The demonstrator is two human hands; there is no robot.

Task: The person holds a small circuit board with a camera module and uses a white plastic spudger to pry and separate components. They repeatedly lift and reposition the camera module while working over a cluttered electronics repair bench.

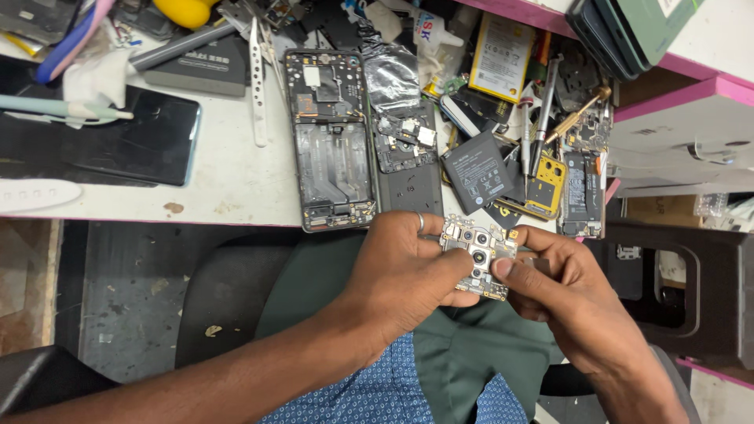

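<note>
A small phone circuit board with camera modules (477, 253) is held over my lap, just below the table's front edge. My left hand (400, 275), a ring on one finger, grips the board's left side. My right hand (561, 294) pinches its right side, thumb pressed on the board's face. An opened phone frame (330, 141) lies on the white table (228, 184) straight above my hands, with a dark back panel (408, 161) beside it.
A loose grey battery (477, 173), a yellow-marked board (542, 184), screwdrivers (542, 118) and several phone parts crowd the table's right. A black phone (145, 141) lies at the left, white tweezers (258, 78) near it. A pink-edged shelf (675, 94) stands right.
</note>
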